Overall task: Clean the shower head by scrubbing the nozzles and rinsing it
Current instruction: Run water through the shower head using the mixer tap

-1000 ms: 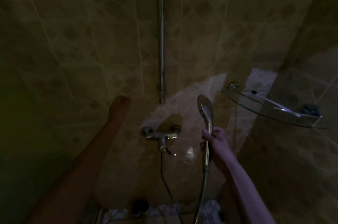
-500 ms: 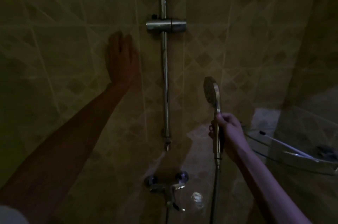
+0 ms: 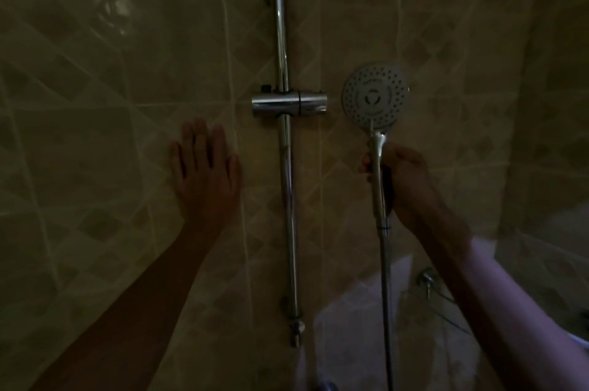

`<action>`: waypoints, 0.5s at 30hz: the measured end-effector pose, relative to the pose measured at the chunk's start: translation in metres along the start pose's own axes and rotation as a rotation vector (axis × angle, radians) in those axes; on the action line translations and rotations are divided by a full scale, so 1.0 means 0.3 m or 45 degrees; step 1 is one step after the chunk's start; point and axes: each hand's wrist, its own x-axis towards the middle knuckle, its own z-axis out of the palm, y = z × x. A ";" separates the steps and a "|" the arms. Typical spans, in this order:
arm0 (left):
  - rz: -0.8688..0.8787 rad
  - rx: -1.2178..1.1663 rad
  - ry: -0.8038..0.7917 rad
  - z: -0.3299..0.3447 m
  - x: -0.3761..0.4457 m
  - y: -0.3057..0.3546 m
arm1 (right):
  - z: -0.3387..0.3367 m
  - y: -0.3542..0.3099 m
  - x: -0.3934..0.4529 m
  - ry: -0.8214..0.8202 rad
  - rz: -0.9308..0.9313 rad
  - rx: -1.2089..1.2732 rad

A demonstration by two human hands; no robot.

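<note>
The round chrome shower head (image 3: 374, 96) is upright, its nozzle face turned toward me, just right of the slider bracket (image 3: 289, 102) on the vertical rail (image 3: 287, 186). My right hand (image 3: 404, 181) grips the head's handle below the face. The hose (image 3: 386, 301) hangs straight down from the handle. My left hand (image 3: 204, 170) lies flat with straight fingers against the tiled wall, left of the rail. The room is dim.
Beige patterned wall tiles (image 3: 95, 103) fill the view. A chrome fitting and part of a glass corner shelf (image 3: 428, 279) show at lower right, behind my right forearm. The side wall stands at far right.
The view has tilted upward, so the mixer tap has dropped out of sight. My right hand raised the shower head and turned its nozzle face toward me. My left hand stays flat on the wall.
</note>
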 end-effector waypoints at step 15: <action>0.044 -0.021 0.176 0.020 0.005 -0.007 | 0.227 -0.425 0.300 -0.317 -0.110 0.284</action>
